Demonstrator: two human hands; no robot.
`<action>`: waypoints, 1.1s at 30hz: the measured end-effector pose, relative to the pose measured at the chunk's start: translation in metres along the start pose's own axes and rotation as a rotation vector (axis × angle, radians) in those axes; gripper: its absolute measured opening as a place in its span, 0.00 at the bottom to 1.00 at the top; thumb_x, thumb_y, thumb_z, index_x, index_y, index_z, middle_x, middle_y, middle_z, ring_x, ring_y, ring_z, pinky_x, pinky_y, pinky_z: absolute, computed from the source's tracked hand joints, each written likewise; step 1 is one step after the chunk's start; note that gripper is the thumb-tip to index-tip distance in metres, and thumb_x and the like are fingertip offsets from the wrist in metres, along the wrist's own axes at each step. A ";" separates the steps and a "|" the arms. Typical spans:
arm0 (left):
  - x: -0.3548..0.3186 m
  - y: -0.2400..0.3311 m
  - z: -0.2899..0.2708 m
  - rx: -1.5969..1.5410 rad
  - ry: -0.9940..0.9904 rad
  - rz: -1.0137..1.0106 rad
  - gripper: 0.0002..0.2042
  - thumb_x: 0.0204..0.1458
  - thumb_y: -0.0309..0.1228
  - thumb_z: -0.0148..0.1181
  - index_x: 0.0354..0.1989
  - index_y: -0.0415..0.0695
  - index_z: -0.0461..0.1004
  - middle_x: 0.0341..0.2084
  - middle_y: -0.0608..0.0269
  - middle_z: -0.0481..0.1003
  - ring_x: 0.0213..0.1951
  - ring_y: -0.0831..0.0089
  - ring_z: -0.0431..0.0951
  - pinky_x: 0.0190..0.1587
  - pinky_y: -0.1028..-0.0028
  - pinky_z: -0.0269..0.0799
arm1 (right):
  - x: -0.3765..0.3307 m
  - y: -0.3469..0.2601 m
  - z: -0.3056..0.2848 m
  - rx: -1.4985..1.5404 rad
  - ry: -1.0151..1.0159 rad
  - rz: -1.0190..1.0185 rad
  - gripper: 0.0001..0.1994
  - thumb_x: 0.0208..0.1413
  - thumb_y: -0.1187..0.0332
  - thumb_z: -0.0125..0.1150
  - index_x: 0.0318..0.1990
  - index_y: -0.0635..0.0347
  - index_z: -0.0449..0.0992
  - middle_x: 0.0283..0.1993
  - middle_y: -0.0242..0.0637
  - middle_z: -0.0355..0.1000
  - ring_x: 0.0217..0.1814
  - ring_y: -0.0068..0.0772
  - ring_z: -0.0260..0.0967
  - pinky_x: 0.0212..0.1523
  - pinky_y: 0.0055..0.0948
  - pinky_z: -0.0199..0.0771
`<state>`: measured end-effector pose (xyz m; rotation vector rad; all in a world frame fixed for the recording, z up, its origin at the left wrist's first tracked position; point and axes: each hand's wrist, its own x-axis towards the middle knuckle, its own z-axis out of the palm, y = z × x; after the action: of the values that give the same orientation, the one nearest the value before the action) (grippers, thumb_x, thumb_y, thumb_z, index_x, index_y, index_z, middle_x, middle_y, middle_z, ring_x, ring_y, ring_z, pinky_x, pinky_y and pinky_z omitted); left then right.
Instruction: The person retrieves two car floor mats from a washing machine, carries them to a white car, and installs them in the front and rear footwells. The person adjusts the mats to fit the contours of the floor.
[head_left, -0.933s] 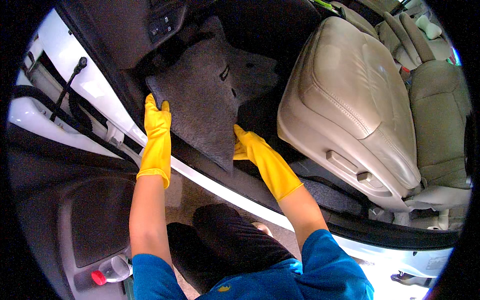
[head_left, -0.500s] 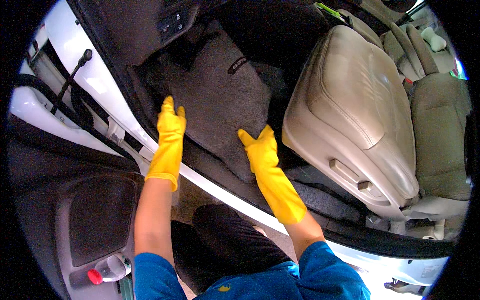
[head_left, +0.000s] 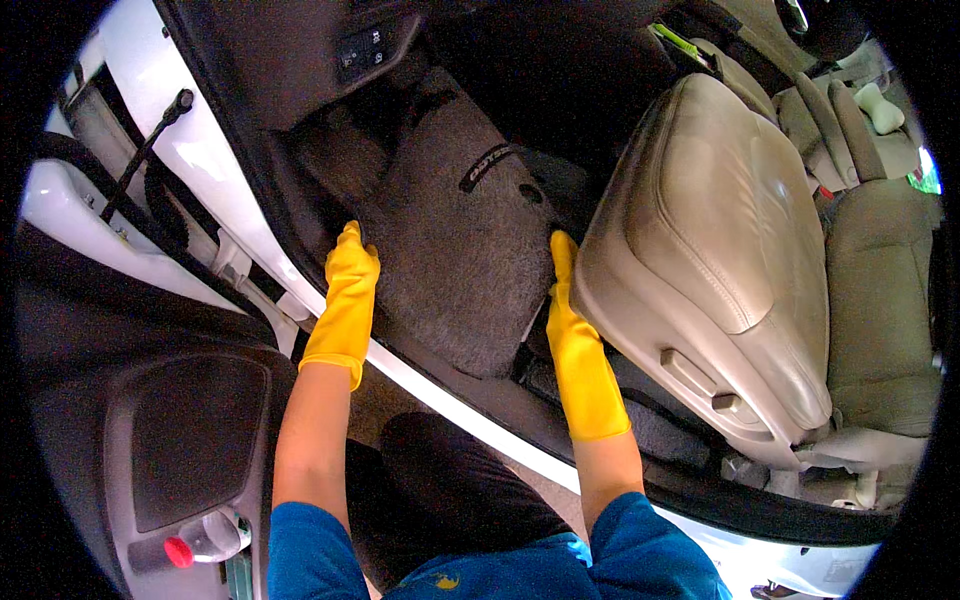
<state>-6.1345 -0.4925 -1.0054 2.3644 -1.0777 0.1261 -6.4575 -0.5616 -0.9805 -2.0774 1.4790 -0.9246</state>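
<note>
A dark grey carpeted car floor mat [head_left: 455, 250] with a dark label lies in the footwell in front of the beige seat. My left hand [head_left: 352, 265], in a yellow rubber glove, is closed at the mat's left edge near the door sill. On the mat's other side, my right hand [head_left: 566, 300], also gloved in yellow, grips the edge close to the seat's front corner. Its fingers point forward and are seen from the side, partly hidden by the mat.
The beige leather seat [head_left: 720, 200] stands right of the mat. Below it runs the white door sill [head_left: 440, 400]. At left is the open door's dark panel [head_left: 200, 440], with a red-capped clear bottle [head_left: 210, 538] in its pocket. A switch panel [head_left: 362, 52] is above the footwell.
My right hand has moved from the mat's near right corner forward and right, along its edge beside the seat. The mat has shifted and lies flatter. My left hand has moved slightly right and nearer.
</note>
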 end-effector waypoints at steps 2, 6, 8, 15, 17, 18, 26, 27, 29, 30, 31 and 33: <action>0.002 -0.023 0.000 -0.079 0.027 -0.075 0.24 0.48 0.34 0.59 0.56 0.44 0.66 0.43 0.42 0.73 0.45 0.46 0.75 0.49 0.60 0.69 | 0.006 -0.030 -0.002 -0.317 0.037 -0.097 0.23 0.61 0.68 0.47 0.64 0.48 0.60 0.67 0.36 0.56 0.67 0.37 0.52 0.68 0.28 0.45; 0.001 -0.006 -0.011 -0.266 -0.020 -0.218 0.25 0.47 0.32 0.60 0.56 0.43 0.66 0.45 0.44 0.73 0.45 0.45 0.74 0.50 0.62 0.68 | 0.042 -0.046 0.006 0.146 0.259 0.165 0.26 0.56 0.60 0.54 0.63 0.53 0.62 0.66 0.44 0.56 0.67 0.46 0.52 0.66 0.36 0.50; 0.001 0.006 -0.022 -0.304 0.128 -0.104 0.22 0.46 0.31 0.59 0.53 0.42 0.69 0.42 0.44 0.74 0.43 0.46 0.75 0.48 0.62 0.70 | 0.051 -0.056 0.012 0.436 0.190 0.328 0.28 0.53 0.57 0.57 0.60 0.57 0.63 0.61 0.47 0.60 0.62 0.49 0.57 0.61 0.39 0.56; 0.009 0.044 -0.094 -0.101 0.388 0.370 0.15 0.48 0.25 0.54 0.46 0.45 0.75 0.28 0.48 0.74 0.31 0.48 0.75 0.35 0.59 0.71 | 0.020 -0.156 0.021 0.279 -0.130 0.362 0.34 0.46 0.51 0.58 0.59 0.62 0.65 0.49 0.55 0.71 0.51 0.55 0.69 0.51 0.40 0.68; -0.001 0.056 -0.112 -0.077 0.371 0.372 0.16 0.48 0.24 0.52 0.47 0.47 0.75 0.24 0.49 0.72 0.27 0.49 0.74 0.31 0.57 0.69 | 0.010 -0.155 0.029 0.366 0.000 0.241 0.30 0.46 0.54 0.59 0.57 0.58 0.67 0.47 0.51 0.72 0.49 0.52 0.70 0.50 0.39 0.68; -0.007 0.050 -0.114 -0.049 0.360 0.351 0.17 0.48 0.24 0.52 0.48 0.48 0.74 0.24 0.50 0.72 0.28 0.49 0.74 0.31 0.57 0.69 | -0.001 -0.163 0.024 0.439 0.066 0.245 0.27 0.45 0.56 0.61 0.53 0.57 0.69 0.44 0.47 0.74 0.47 0.49 0.70 0.48 0.38 0.68; -0.013 0.004 -0.098 0.309 -0.286 -0.103 0.19 0.48 0.31 0.56 0.51 0.49 0.66 0.43 0.46 0.74 0.46 0.50 0.75 0.46 0.57 0.73 | 0.042 -0.072 0.032 -0.413 -0.198 0.297 0.18 0.52 0.64 0.57 0.50 0.60 0.70 0.44 0.55 0.73 0.50 0.52 0.70 0.47 0.43 0.71; -0.015 -0.001 -0.093 0.308 -0.315 -0.140 0.20 0.48 0.31 0.57 0.51 0.48 0.66 0.44 0.46 0.74 0.47 0.50 0.75 0.47 0.57 0.72 | 0.048 -0.075 0.035 -0.401 -0.284 0.329 0.18 0.52 0.65 0.56 0.51 0.59 0.70 0.46 0.54 0.72 0.51 0.52 0.70 0.49 0.42 0.70; -0.025 0.009 -0.091 0.249 -0.286 -0.096 0.20 0.49 0.31 0.56 0.53 0.49 0.66 0.42 0.49 0.74 0.44 0.50 0.76 0.45 0.57 0.72 | 0.039 -0.083 0.030 -0.336 -0.228 0.271 0.20 0.52 0.66 0.55 0.53 0.57 0.69 0.48 0.53 0.72 0.51 0.52 0.70 0.50 0.41 0.70; -0.030 0.014 -0.097 0.213 -0.191 -0.013 0.20 0.49 0.31 0.55 0.54 0.50 0.66 0.41 0.49 0.74 0.43 0.50 0.76 0.44 0.57 0.72 | 0.034 -0.091 0.029 -0.297 -0.201 0.237 0.20 0.52 0.66 0.55 0.54 0.57 0.69 0.49 0.53 0.71 0.51 0.52 0.70 0.50 0.41 0.70; -0.036 0.023 -0.102 0.169 -0.101 0.074 0.20 0.50 0.30 0.54 0.54 0.52 0.66 0.39 0.50 0.74 0.41 0.51 0.76 0.43 0.56 0.72 | 0.029 -0.089 0.031 -0.280 -0.072 0.137 0.20 0.52 0.66 0.54 0.54 0.57 0.69 0.44 0.52 0.72 0.45 0.52 0.71 0.44 0.43 0.71; -0.047 0.035 -0.103 0.092 0.066 0.253 0.21 0.51 0.29 0.50 0.57 0.55 0.66 0.32 0.50 0.74 0.34 0.51 0.77 0.38 0.55 0.72 | 0.021 -0.075 0.046 -0.235 0.177 -0.054 0.20 0.52 0.66 0.53 0.53 0.58 0.69 0.35 0.49 0.74 0.34 0.53 0.74 0.31 0.47 0.74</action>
<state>-6.1779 -0.4278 -0.9161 2.2763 -1.3615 0.3491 -6.3708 -0.5579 -0.9558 -2.2608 1.7011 -1.0203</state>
